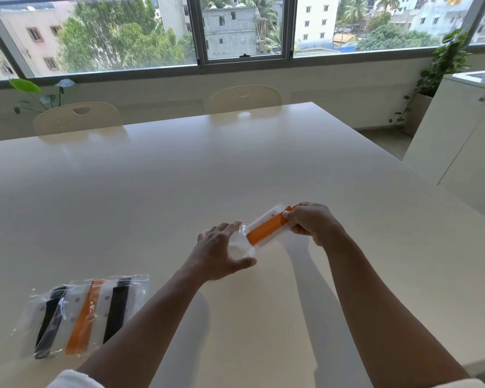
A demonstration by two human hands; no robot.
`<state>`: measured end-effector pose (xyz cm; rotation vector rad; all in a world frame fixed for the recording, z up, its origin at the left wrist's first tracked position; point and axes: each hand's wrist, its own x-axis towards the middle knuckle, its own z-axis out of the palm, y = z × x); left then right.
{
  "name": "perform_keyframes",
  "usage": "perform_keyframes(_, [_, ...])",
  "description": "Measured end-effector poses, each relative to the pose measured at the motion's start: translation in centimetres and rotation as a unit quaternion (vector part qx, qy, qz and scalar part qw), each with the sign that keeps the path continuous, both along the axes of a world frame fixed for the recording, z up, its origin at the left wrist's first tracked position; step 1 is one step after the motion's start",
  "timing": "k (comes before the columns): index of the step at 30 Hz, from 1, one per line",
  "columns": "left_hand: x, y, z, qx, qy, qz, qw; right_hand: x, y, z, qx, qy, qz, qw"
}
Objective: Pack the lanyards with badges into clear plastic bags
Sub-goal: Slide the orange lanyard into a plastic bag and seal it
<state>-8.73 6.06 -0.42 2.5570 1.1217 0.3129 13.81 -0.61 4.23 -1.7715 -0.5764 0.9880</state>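
Observation:
My right hand (310, 223) grips the far end of an orange lanyard folded against its white badge (266, 226). The near end of that lanyard and badge sits at the mouth of a clear plastic bag (242, 243). My left hand (220, 254) holds the bag from the left, thumb under it and fingers spread over it, just above the table. To the lower left lie three packed clear bags (84, 315): two with black lanyards and one with an orange lanyard, each with a white badge.
The large cream table (179, 177) stretches to the window. Two cream chairs (77, 117) stand at its far side. A white cabinet (465, 141) stands to the right, with potted plants by the window sill.

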Motion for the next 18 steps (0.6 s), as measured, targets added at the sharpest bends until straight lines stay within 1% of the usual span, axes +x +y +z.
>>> perform_keyframes(6, [0.2, -0.1, -0.5, -0.010, -0.001, -0.006, 1.000, -1.6, 0.2, -0.8, -0.012, 0.042, 0.008, 0.999])
perform_keyframes(12, [0.5, 0.2, -0.9, -0.027, -0.028, -0.004, 0.999, -3.5, 0.3, -1.2, -0.044, 0.061, 0.059, 0.995])
perform_keyframes(14, [0.5, 0.4, -0.9, -0.056, -0.056, 0.007, 0.997, -3.7, 0.4, -1.0, -0.046, 0.053, 0.072, 0.995])
perform_keyframes(16, [0.4, 0.8, -0.7, -0.099, -0.103, 0.026, 0.989, -3.7, 0.8, -0.5, -0.036, 0.043, 0.083, 0.995])
perform_keyframes(18, [0.3, 1.2, -0.3, -0.165, -0.165, 0.050, 0.971, -3.4, 1.1, 0.1, -0.021, 0.019, 0.091, 0.995])
